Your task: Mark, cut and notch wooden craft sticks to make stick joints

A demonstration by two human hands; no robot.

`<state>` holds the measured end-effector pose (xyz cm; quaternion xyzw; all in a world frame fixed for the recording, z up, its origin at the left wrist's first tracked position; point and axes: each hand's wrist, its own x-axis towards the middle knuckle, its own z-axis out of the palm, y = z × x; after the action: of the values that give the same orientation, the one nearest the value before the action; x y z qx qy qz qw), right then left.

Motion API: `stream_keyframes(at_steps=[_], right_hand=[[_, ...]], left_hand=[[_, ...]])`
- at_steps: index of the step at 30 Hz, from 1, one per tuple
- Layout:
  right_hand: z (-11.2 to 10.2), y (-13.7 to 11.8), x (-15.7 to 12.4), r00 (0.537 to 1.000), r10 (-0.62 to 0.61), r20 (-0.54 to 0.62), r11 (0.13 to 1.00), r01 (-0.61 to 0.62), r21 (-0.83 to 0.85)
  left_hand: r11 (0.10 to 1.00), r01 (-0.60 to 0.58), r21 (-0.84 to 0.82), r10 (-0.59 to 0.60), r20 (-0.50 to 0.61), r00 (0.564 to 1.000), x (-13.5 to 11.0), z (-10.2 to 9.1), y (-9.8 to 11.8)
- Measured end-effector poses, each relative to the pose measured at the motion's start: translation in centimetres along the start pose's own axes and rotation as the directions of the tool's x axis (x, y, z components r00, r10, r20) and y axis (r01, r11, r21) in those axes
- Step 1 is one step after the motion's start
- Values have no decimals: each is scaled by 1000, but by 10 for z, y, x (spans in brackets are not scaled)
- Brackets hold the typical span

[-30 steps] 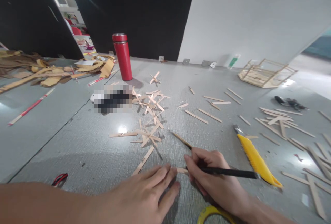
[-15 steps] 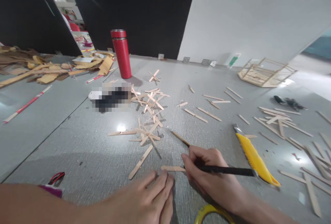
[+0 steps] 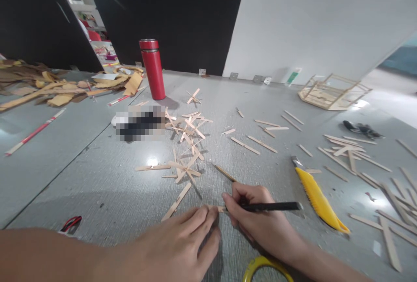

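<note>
My right hand [image 3: 257, 219] is closed around a black pen [image 3: 273, 207], with its tip down at a short wooden stick [image 3: 219, 208] lying on the grey floor. My left hand [image 3: 182, 243] lies flat, fingers stretched out, with the fingertips pressing on the left end of that stick. A longer wooden stick [image 3: 176, 201] lies just to the left of my fingers. A thin stick [image 3: 224, 173] lies just beyond my right hand.
A yellow utility knife [image 3: 317, 199] lies right of my right hand. Several loose sticks [image 3: 189, 138] are scattered ahead, more at the right [image 3: 352, 151]. A red flask [image 3: 152, 69], a stick frame model [image 3: 329, 91], cardboard scraps [image 3: 58, 86], a yellow tape roll [image 3: 263, 269] and red-black clips [image 3: 70, 224] are around.
My right hand with the pen has shifted left along the short stick. My left fingers moved back onto its end, so less of the stick shows.
</note>
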<state>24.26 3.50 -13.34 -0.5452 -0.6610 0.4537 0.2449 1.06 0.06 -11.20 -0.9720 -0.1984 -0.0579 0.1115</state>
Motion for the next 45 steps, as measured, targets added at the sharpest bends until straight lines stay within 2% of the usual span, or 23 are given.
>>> stream_keyframes(at_steps=[4,10,14,18,23,37,45], right_hand=[[2,1,0,1000,15,-8,1000,-15,27],[3,1,0,1000,15,-24,1000,-14,27],[3,1,-1,999,16,-29,1000,-16,15],[3,1,-1,1000,2,-29,1000,-2,-4],[2,0,-1,999,-27,-38,999,26,-41],[0,-2,3,992,-118,-47,983,110,-149],[0,2,0,993,-107,-42,987,101,-125]], left_hand=[[999,-1,-48,1,-3,1000,1,3,-1],[999,-12,-53,8,-64,998,2,8,-3],[997,2,-83,-6,-45,999,2,9,-2],[995,4,-95,-6,-19,1000,1,6,-3],[994,-49,-99,51,17,999,3,-2,-6],[993,-21,-113,13,-68,998,4,0,-6],[992,-25,-124,19,-53,998,4,-4,-7]])
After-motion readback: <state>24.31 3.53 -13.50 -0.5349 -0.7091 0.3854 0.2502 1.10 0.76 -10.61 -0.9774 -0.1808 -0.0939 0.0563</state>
